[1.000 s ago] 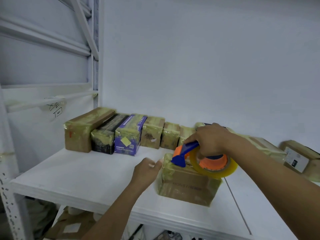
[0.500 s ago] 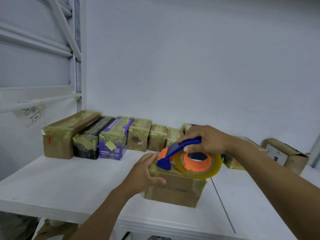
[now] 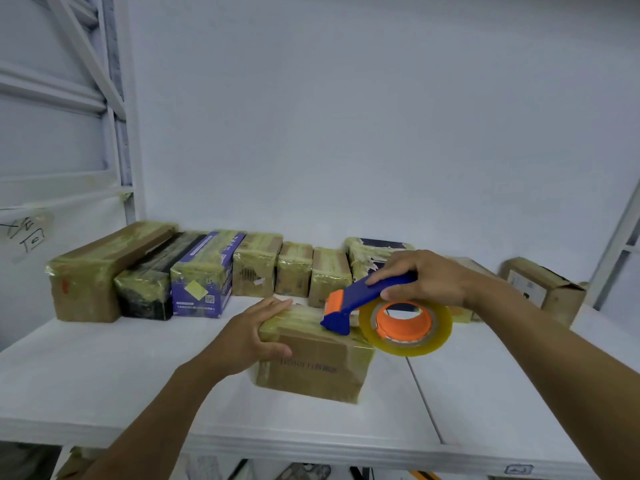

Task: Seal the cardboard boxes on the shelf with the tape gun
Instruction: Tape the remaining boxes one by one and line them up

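On white shelf (image 3: 104, 375) against blank wall (image 3: 346, 116), left hand (image 3: 249, 337) flat on box (image 3: 315, 362), right hand (image 3: 429, 278) clasping tape gun (image 3: 367, 303).

A brown cardboard box (image 3: 313, 355), matt on its front, is wrapped in glossy yellowish film on a smooth white shelf (image 3: 104, 386). The tape gun (image 3: 367, 303) is shiny blue and orange plastic; its tape roll (image 3: 405, 327) is translucent amber. A painted metal frame (image 3: 119, 109) rises behind.
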